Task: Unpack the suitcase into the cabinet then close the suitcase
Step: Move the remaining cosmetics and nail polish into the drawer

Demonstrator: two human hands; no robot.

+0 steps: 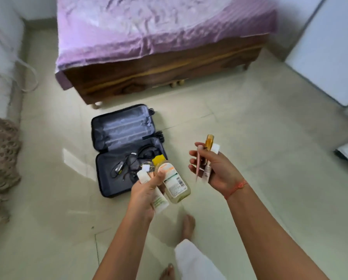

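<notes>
so the left hand (pixel 147 190) is wrapped around a bundle of toiletries: a clear bottle with a yellow cap (pixel 174 182) full of pale liquid, and a white tube (pixel 159 199) tucked under the thumb, with at least one more small white-capped piece poking out above the fingers. the right hand (pixel 213 168) is closed on a second bundle, a slim amber bottle (pixel 209 141) standing up out of the fist beside a pinkish tube (pixel 199 164) and a white one i cannot read. both hands are full and held above the floor (pixel 270 138), just in front of the person's bare feet

further out, the suitcase (pixel 126 148) lies flat and open on the floor, close to the near left corner of the bed (pixel 159 47). its far half looks empty, only grey lining showing. the near half holds a tangle of black cables (pixel 128 164) and what may be a charger, gathered toward its right edge

my read is that the unpacking is well along but not finished: these toiletries are out of the case and not yet put away, the cables are left to take, and the lid is not closed. a white panel (pixel 330 47) at the right edge may be the cabinet, though i cannot tell for certain
</notes>
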